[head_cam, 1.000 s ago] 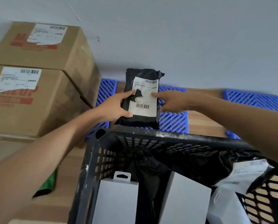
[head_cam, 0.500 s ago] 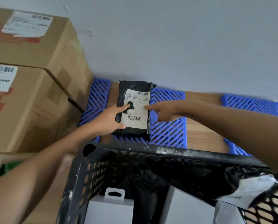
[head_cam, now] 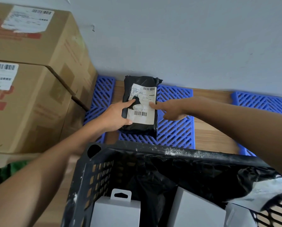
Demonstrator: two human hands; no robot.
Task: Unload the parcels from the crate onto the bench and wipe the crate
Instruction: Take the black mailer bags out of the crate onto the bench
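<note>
— Both grips sit on the black plastic mailer parcel with a white shipping label (head_cam: 141,104): the left hand (head_cam: 115,115) wraps its left edge, thumb on the label, fingers closed round the bag; the right hand (head_cam: 168,108) only presses a fingertip on the label's right side, its other fingers loosely curled, holding nothing.

— And where is the parcel?

— It has come down since a second ago. Then it was held up in the air; now it lies flat on the blue slatted plastic mat (head_cam: 174,128) on the wooden worktop (head_cam: 212,138), near the wall, beside the stacked brown cardboard boxes (head_cam: 30,89).

— So that one is unloaded?

— Nearly, I judge; it needs only releasing. The black perforated plastic crate (head_cam: 153,151) holds more: grey card boxes (head_cam: 117,212) and another black mailer (head_cam: 261,190). Wiping must wait.
</note>
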